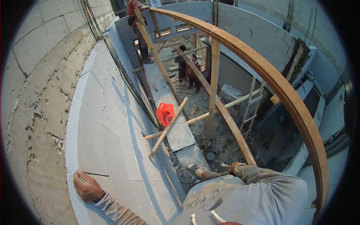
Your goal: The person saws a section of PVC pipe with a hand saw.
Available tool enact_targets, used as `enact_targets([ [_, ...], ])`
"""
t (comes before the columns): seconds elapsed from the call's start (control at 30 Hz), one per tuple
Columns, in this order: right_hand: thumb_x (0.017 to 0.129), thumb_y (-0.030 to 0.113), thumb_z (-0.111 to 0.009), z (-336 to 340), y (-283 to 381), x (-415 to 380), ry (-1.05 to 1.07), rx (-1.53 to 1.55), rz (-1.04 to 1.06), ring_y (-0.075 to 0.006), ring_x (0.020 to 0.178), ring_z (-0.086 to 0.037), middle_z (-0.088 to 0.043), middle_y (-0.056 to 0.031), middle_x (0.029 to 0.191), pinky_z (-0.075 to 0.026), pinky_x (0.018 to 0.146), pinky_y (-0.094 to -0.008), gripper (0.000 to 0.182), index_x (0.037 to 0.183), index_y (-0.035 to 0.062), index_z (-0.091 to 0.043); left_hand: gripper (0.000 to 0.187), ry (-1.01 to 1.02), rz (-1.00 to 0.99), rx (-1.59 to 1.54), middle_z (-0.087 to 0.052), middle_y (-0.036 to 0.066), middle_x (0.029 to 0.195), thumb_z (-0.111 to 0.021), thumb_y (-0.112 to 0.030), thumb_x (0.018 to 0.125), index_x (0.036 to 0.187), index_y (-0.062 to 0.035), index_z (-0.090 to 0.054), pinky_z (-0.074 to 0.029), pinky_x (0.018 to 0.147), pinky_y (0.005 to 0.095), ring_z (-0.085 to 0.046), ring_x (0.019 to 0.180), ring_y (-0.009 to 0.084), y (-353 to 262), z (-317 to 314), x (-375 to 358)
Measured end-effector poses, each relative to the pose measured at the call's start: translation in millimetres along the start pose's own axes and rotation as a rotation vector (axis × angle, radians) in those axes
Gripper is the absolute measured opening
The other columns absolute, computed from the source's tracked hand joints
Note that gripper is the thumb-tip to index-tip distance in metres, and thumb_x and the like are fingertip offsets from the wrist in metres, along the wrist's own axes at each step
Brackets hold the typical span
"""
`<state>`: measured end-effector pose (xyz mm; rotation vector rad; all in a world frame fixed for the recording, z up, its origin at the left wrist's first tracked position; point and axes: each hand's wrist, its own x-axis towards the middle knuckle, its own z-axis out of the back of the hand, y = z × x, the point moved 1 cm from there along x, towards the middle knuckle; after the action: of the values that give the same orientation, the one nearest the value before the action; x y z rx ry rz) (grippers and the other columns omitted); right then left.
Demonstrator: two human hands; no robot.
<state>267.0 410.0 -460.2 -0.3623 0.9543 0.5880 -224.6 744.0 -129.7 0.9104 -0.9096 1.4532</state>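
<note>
My left hand [87,185] rests at the top edge of a pale block wall [101,123], its fingers close together and bent at the rim. Beside the fingertips, a thin dark line runs across the blocks. On the other side, close to a long brown wooden beam [228,116], my right hand [234,168] is closed around a tool with a short pale end [225,165]. My sleeve covers the wrist, and I cannot tell the tool's kind. Below, my sandalled foot [194,169] stands on a grey plank walkway [182,137].
A red plastic bag [165,114] lies on the walkway near a crossing wooden stick [168,127]. A curved wooden beam [255,56] arches over the right, with a bamboo post [215,75] under it. One person [140,30] stands far along the walkway; two people [189,69] are below.
</note>
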Motion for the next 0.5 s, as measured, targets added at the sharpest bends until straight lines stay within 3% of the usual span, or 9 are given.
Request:
enact_targets([
  [0.5,0.083,0.042,-0.058,2.9,4.6,7.9,0.001,-0.017,0.002,-0.0378,0.109,-0.061,-0.065,-0.0204,0.114,-0.048,0.093,-0.045,0.048,0.113,0.0066,-0.068,0.016,0.02,0.003,0.024,-0.07,0.003,0.086,-0.062,-0.025,0.093,0.09,-0.0097,-0.067,-0.054,0.064,0.0323,-0.068,0.075,0.0211,-3.3,2.0,0.9],
])
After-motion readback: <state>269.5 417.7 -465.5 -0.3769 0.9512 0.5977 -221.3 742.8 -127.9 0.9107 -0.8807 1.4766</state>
